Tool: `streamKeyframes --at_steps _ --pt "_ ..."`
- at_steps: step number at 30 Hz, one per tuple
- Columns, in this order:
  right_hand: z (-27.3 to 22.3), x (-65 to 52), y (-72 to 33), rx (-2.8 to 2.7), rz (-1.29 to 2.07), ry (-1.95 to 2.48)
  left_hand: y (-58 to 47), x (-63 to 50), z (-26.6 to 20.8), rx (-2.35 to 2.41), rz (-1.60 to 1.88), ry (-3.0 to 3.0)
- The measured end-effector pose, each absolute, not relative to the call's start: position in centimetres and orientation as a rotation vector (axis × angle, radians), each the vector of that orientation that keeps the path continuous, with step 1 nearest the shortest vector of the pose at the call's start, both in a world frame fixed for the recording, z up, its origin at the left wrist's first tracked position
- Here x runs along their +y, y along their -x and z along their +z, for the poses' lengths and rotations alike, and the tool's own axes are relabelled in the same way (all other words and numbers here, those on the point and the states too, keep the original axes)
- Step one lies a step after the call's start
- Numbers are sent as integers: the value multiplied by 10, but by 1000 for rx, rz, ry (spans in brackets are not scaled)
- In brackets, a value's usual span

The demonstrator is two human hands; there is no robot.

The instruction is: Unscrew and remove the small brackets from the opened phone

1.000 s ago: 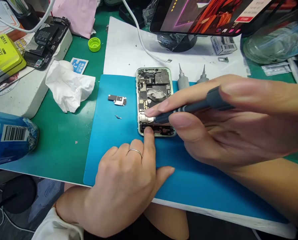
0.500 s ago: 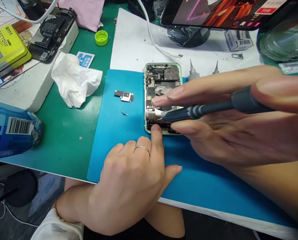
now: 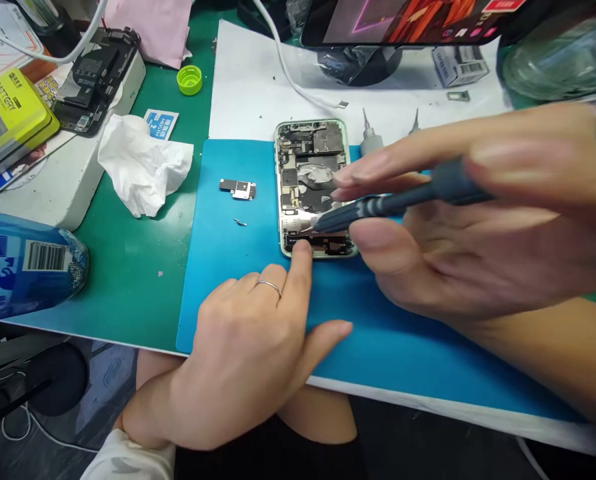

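An opened phone (image 3: pixel 321 177) with a pale green frame lies on the blue mat (image 3: pixel 218 293), its inner parts exposed. My left hand (image 3: pixel 251 340) rests in front of it. Its index fingertip presses on the phone's near end, its thumb sticks out, and the other fingers curl under. In my right hand (image 3: pixel 458 220) is a dark grey screwdriver (image 3: pixel 368 212), slanting down to the left. Its thin tip reaches the silver part near the phone's near end; the exact contact is too small to tell. To the left lie a small metal bracket (image 3: pixel 238 189) and a tiny metal piece (image 3: pixel 241 223).
A crumpled tissue (image 3: pixel 143 163), a green cap (image 3: pixel 189 80) and a blue cup-like container (image 3: pixel 28 263) stand left. Another phone body (image 3: pixel 98 80) sits on a white box. Behind are two nozzle bottles (image 3: pixel 371 139), a white cable (image 3: pixel 283 57) and a screen (image 3: pixel 403 23).
The whole view has shifted slightly. My right fingers have lifted off the phone's inner parts and drawn back along the screwdriver. My left index finger still presses on the phone.
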State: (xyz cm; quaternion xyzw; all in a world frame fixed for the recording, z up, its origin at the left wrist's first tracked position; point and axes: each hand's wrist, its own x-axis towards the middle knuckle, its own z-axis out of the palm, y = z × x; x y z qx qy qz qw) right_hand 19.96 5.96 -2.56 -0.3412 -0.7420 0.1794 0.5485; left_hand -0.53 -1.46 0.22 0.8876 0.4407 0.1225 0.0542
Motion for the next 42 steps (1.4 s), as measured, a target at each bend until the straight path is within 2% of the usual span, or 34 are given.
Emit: streamKeyframes --at_steps 3,5,27,34,42 --pt "-26 59 -188 -1848 163 577 6 -14 1 1362 404 -2701" --pt "-25 61 -182 -1854 101 541 6 -14 0 1359 392 -2707" --pt "-30 64 -181 -1780 354 640 -3 -11 16 1491 104 -2472" --pt "-28 63 -179 -1794 216 659 -8 -21 3 1643 253 -2557" --pt "-28 64 -178 -1790 236 590 -3 -25 -5 1624 418 -2600"
